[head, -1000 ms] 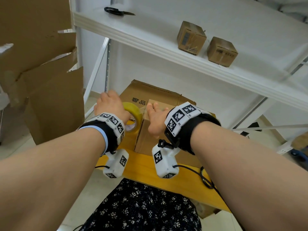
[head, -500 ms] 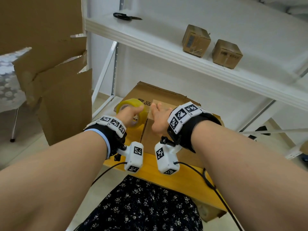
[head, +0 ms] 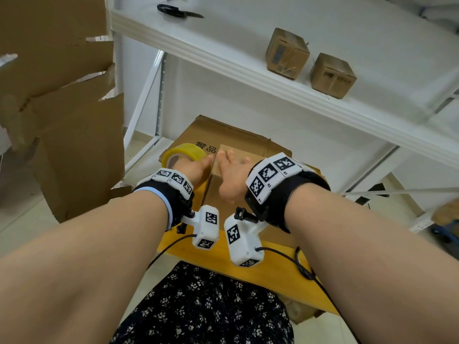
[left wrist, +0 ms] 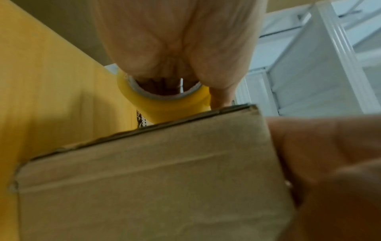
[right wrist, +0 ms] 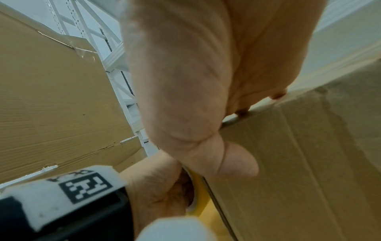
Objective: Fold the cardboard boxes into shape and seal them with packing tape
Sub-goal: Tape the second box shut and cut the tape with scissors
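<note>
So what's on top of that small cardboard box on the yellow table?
The right hand lies flat on the small cardboard box, fingers spread. Whatever lies beneath the palm is hidden.

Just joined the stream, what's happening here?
A person is taping a small cardboard box on a yellow table. The left hand holds a yellow tape roll against the box's left edge, fingers through its core. The right hand lies flat on the box top, steadying it.

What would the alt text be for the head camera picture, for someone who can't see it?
A person's left hand holds a yellow tape roll against a small cardboard box on a yellow table, while the right hand rests flat on top. Two sealed boxes and scissors sit on a white shelf.
</note>
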The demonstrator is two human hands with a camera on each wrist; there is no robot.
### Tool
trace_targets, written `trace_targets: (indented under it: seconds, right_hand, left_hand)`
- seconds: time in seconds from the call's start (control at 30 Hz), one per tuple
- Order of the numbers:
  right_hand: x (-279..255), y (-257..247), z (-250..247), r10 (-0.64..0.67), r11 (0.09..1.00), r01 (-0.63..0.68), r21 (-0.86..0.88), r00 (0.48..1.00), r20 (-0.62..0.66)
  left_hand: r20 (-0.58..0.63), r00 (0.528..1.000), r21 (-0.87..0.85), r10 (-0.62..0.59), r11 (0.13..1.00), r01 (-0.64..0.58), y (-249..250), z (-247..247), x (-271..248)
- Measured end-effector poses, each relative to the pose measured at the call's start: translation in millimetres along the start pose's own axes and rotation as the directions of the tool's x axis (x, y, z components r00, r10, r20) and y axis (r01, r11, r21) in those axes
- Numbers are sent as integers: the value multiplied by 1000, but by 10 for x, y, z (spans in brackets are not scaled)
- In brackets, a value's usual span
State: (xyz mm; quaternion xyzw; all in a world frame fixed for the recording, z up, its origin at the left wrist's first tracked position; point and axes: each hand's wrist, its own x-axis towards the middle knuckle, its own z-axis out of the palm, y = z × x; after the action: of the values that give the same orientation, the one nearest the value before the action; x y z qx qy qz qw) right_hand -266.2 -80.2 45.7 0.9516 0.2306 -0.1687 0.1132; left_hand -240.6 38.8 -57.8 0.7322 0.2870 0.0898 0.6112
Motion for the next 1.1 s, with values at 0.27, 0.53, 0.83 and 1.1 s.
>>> trace_targets:
  seconds: [0.27, 0.53, 0.83, 1.1]
  right_hand:
    - [-10, 37, -153, -28, 1000, 28, 1, 995, 100]
    - [159, 178, -449, 112, 971, -36, 238, 943, -314]
    - [521, 51, -237, 64, 981, -43, 187, 992, -109]
    - [448, 217, -303, -51, 972, 72, 223, 994, -99]
  left_hand:
    - [-1, 994, 184, 111, 977, -109, -120, 22, -7]
    - [-11, 999, 197, 33, 980, -30, -92, 66, -12]
    - [26, 998, 171, 56, 984, -60, -75, 63, 13]
    - [91, 992, 139, -85, 988, 72, -83, 10, 96]
